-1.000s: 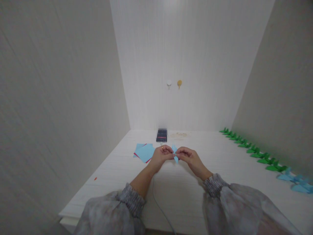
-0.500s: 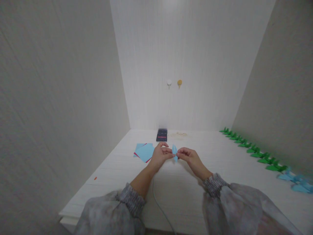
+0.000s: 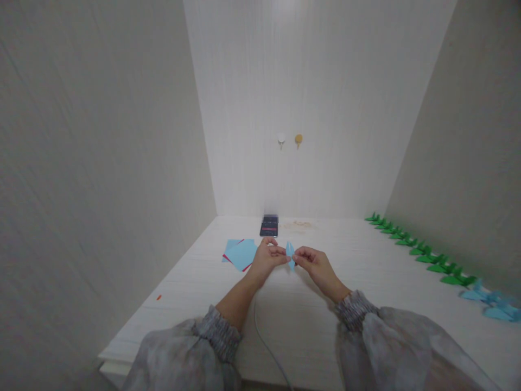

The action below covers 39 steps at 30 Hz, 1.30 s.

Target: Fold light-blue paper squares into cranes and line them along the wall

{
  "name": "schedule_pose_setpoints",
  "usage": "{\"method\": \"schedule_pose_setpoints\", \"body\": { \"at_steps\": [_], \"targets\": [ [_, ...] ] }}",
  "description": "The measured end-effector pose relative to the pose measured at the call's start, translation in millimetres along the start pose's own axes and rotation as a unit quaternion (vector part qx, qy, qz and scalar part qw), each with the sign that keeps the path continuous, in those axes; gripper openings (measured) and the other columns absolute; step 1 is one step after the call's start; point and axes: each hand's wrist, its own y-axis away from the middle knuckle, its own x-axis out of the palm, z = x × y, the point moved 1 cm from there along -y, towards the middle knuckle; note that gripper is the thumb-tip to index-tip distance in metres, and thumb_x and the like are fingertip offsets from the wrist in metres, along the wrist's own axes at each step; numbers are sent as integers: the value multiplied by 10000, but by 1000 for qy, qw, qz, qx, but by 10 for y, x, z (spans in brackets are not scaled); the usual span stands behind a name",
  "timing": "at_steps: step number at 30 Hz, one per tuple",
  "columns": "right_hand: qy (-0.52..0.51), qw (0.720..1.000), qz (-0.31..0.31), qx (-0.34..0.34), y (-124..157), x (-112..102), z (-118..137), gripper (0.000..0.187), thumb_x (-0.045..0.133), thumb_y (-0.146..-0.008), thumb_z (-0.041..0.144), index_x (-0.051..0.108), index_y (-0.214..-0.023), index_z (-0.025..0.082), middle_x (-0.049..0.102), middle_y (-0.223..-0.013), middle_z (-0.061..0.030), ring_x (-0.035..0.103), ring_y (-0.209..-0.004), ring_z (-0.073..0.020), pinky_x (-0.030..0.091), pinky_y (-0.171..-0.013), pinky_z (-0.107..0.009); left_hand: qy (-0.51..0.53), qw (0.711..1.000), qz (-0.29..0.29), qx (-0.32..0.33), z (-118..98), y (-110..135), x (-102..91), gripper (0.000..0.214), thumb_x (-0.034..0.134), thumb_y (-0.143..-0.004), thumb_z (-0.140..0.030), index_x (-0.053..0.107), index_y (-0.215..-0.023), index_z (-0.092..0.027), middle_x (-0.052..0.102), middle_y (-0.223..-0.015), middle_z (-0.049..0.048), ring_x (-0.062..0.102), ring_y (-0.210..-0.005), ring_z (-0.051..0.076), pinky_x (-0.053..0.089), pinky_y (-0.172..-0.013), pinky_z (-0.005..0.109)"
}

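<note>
A small folded light-blue paper piece is held upright above the white table, between both hands. My left hand pinches its left side with closed fingers. From the right, my right hand pinches it with thumb and fingertips. Both wrists wear gathered grey sleeves. Just left of my left hand lies a stack of light-blue paper sheets with a red edge showing under it.
A dark phone-like device lies near the back wall. A row of several green folded paper figures runs along the right wall, ending in light-blue ones. A thin cable crosses the table's front. Two small hooks hang on the wall.
The blue paper piece has narrowed and turned more upright between my fingers. Both hands stayed in nearly the same place, the right one shifting slightly left.
</note>
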Motion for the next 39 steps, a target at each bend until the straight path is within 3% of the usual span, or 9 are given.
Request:
{"method": "schedule_pose_setpoints", "body": {
  "at_steps": [8,15,22,26,30,39],
  "targets": [
    [18,1000,6,-2,3,15,-59,202,533,-678,352,553,-629,157,538,-595,7,484,-584,-116,381,-586,-230,-10,999,-31,10,49,-21,21,541,721,-437,-198,307,-785,-193,560,-566,-55,537,-489,89,398,-539,213],
    [-2,1000,10,15,-4,49,-125,229,538,-673,373,546,-629,148,535,-584,2,483,-570,-116,384,-564,-230,-1,1000,-20,9,34,-6,16,565,713,-449,-170,279,-809,-198,561,-575,-50,538,-492,94,400,-539,224],
    [-31,999,-3,36,-21,60,-25,228,571,-628,381,575,-639,153,544,-586,8,484,-568,-116,379,-573,-240,-17,998,-59,3,-1,-2,-13,559,725,-438,-194,321,-824,-184,563,-573,-42,531,-497,91,395,-556,225],
    [-50,997,-38,41,-19,27,-20,208,595,-601,366,580,-636,161,514,-551,22,459,-541,-110,363,-545,-237,8,1000,-29,-4,12,2,-1,468,700,-492,-242,385,-829,-170,572,-601,-27,535,-539,90,401,-595,234],
    [-106,993,-25,38,-8,9,-77,211,584,-626,356,582,-687,155,539,-595,2,483,-583,-120,383,-591,-248,8,1000,9,-15,49,14,11,296,645,-574,-271,486,-784,-135,571,-637,-5,528,-585,84,399,-625,232],
    [-194,978,-16,78,-6,46,-96,247,601,-615,348,549,-774,167,556,-593,19,497,-547,-105,376,-576,-248,-37,999,29,14,68,30,20,228,654,-560,-258,532,-701,-129,568,-637,-8,524,-592,87,391,-627,228]
  ]
}}
